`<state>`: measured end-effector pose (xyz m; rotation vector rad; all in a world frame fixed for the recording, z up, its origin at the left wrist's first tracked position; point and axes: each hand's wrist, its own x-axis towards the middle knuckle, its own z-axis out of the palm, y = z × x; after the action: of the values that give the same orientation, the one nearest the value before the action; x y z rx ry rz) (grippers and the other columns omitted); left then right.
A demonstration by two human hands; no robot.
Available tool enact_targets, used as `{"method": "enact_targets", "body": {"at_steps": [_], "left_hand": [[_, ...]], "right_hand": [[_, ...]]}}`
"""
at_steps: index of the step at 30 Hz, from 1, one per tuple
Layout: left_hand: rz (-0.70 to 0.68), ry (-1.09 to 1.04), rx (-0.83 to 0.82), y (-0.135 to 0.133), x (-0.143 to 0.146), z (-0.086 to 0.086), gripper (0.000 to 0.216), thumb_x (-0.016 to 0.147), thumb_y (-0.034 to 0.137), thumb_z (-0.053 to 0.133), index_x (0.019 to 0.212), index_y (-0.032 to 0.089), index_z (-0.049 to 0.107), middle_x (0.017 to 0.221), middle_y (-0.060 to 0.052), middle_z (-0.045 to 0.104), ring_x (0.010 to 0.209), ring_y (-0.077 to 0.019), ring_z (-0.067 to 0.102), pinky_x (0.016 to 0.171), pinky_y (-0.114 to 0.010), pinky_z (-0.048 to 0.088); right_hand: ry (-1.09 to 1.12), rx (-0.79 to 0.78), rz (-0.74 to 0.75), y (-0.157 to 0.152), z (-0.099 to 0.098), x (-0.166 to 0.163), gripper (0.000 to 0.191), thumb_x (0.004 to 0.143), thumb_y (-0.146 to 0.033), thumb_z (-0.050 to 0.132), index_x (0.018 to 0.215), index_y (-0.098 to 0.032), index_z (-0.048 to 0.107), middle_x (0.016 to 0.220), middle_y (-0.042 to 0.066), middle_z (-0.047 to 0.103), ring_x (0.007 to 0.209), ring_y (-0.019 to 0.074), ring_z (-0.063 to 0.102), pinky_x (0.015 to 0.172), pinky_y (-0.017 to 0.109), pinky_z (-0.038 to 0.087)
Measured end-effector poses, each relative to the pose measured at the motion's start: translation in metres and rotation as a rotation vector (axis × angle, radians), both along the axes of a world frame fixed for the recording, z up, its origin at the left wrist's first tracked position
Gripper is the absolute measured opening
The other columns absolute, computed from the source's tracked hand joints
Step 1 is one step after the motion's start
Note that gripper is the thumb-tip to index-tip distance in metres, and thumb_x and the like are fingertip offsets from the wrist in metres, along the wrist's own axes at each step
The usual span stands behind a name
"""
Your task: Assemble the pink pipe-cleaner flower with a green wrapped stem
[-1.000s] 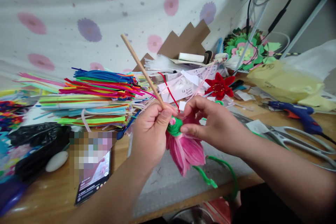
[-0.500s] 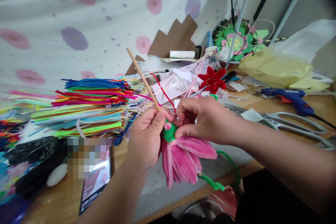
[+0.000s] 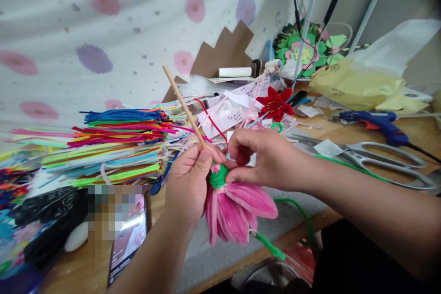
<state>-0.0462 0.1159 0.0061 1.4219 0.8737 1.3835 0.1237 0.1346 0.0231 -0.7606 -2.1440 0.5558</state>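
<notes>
A pink pipe-cleaner flower (image 3: 237, 211) hangs petals down over the grey mat, its base wound with green pipe cleaner (image 3: 219, 177). My left hand (image 3: 189, 179) is closed around the flower's neck and the lower end of a wooden stick (image 3: 184, 106), which slants up to the left. At the other side of the base, my right hand (image 3: 262, 158) is pinched, its thumb against the green winding. The curled fingertips partly hide what they grip. A loose green length curves below my right forearm, and another green piece pokes out below the petals.
Bundles of coloured pipe cleaners (image 3: 113, 142) lie left, above a phone (image 3: 129, 239). A red flower (image 3: 275, 104) sits beyond my right hand. Scissors (image 3: 389, 165) and a blue glue gun (image 3: 382, 124) lie right, near a yellow bag (image 3: 358, 85). Papers are scattered behind.
Both hands and the flower sit slightly further left and lower in view. A green strand now shows beyond my right forearm, by the scissors. Both grips look the same.
</notes>
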Motion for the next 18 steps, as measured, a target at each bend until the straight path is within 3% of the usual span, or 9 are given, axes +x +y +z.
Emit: {"method": "enact_targets", "body": {"at_steps": [4,7,10,14,18], "left_hand": [[0.026,0.020,0.115,0.001,0.000,0.002,0.022,0.086,0.028,0.055,0.067,0.021,0.064,0.078,-0.004,0.059,0.078,-0.0177,0.053,0.072,-0.031,0.043],[0.029,-0.005,0.103,0.000,0.000,0.004,0.022,0.085,0.028,0.056,0.068,0.020,0.067,0.091,-0.005,0.059,0.078,-0.0158,0.052,0.065,-0.027,0.043],[0.006,-0.056,0.047,0.000,-0.001,0.006,0.022,0.085,0.029,0.057,0.068,0.020,0.068,0.099,-0.004,0.055,0.072,-0.0125,0.049,0.059,-0.025,0.042],[-0.012,-0.106,0.001,0.001,-0.001,0.007,0.021,0.082,0.032,0.059,0.069,0.020,0.070,0.105,-0.004,0.052,0.076,-0.0129,0.052,0.063,-0.026,0.046],[0.075,-0.037,0.032,0.002,-0.001,0.004,0.019,0.080,0.037,0.061,0.074,0.022,0.070,0.091,-0.004,0.055,0.075,-0.0148,0.054,0.062,-0.027,0.047]], "right_hand": [[0.117,0.011,-0.054,0.003,-0.011,-0.003,0.038,0.064,-0.024,0.076,0.091,-0.019,0.051,0.088,0.000,0.062,0.080,0.0130,0.060,0.068,0.026,0.047],[0.178,-0.044,-0.007,0.003,-0.017,-0.006,0.044,0.066,-0.024,0.075,0.098,-0.020,0.046,0.097,0.002,0.064,0.089,0.0153,0.064,0.075,0.029,0.050],[0.215,-0.124,0.051,0.001,-0.017,-0.007,0.045,0.069,-0.022,0.073,0.100,-0.022,0.041,0.095,0.001,0.067,0.090,0.0156,0.066,0.076,0.029,0.051],[0.245,-0.179,0.039,-0.002,-0.016,-0.007,0.046,0.068,-0.021,0.074,0.099,-0.023,0.040,0.091,0.000,0.068,0.090,0.0168,0.068,0.075,0.028,0.052],[0.272,-0.171,0.014,-0.002,-0.017,-0.008,0.044,0.068,-0.020,0.073,0.095,-0.023,0.039,0.091,0.000,0.069,0.088,0.0162,0.069,0.075,0.029,0.052]]}}
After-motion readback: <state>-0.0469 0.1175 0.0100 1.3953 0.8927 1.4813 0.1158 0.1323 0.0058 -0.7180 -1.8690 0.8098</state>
